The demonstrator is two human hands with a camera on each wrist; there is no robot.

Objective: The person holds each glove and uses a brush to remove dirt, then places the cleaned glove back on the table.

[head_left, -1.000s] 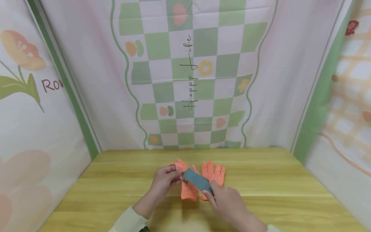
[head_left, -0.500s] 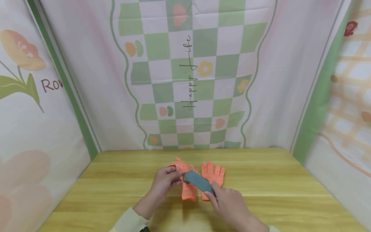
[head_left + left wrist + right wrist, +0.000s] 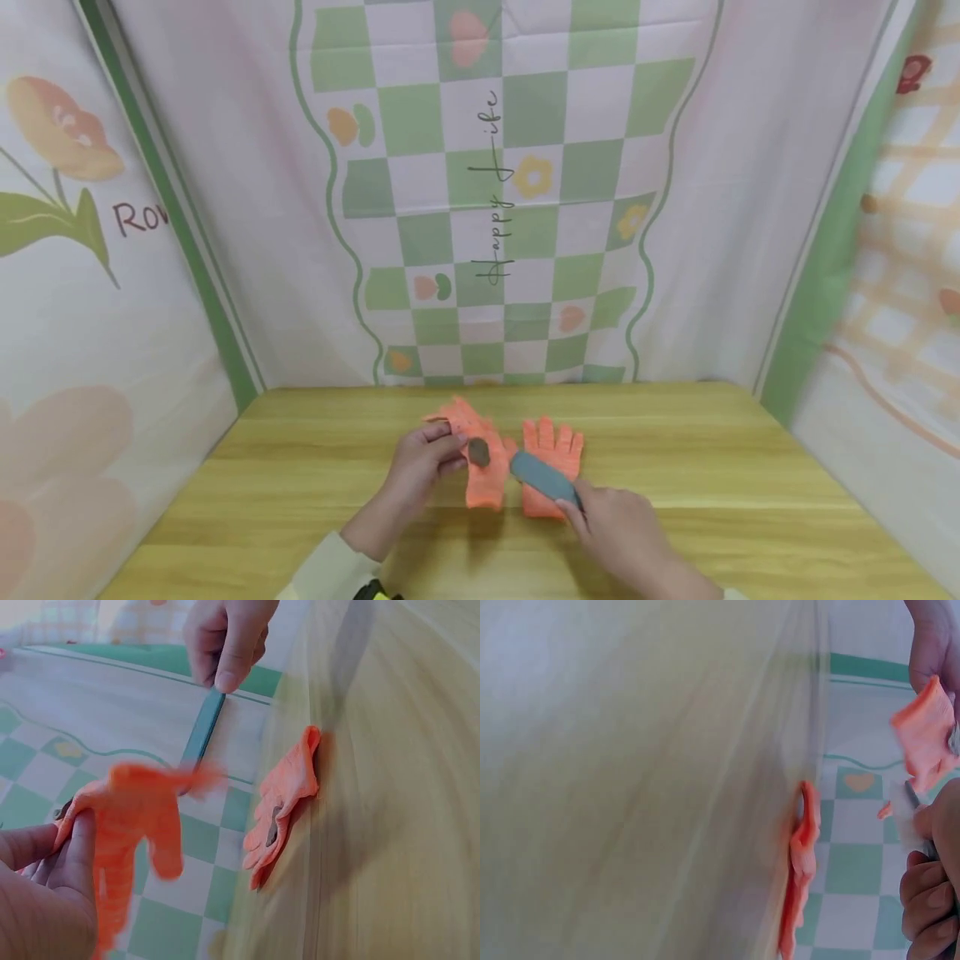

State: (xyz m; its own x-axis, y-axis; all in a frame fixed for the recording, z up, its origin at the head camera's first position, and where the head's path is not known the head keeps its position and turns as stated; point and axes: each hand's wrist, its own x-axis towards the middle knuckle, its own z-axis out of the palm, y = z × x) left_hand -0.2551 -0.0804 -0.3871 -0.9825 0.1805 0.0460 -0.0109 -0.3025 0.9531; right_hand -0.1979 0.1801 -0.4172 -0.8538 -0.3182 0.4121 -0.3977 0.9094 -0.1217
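My left hand (image 3: 418, 468) pinches an orange knit glove (image 3: 487, 490) by its side and holds it above the table, cuff hanging down. A dark brown patch (image 3: 478, 452) sits on the glove; whether it is a stain or a lump I cannot tell. My right hand (image 3: 618, 529) grips a flat blue-grey tool (image 3: 543, 477), its exact kind unclear. The tool's tip is just right of the held glove, apart from the patch. Beneath it a second orange glove (image 3: 552, 446) lies on the table, fingers pointing away. In the left wrist view this glove (image 3: 289, 780) shows a brown patch too.
The wood-grain table (image 3: 315, 467) runs back to a curtain (image 3: 480, 208) with green and white checks. Patterned cloth walls (image 3: 150, 333) close off both sides.
My right hand has drawn the blue-grey tool off the held glove to the right, uncovering the brown patch. The held glove has risen slightly; the lying glove has stayed put.
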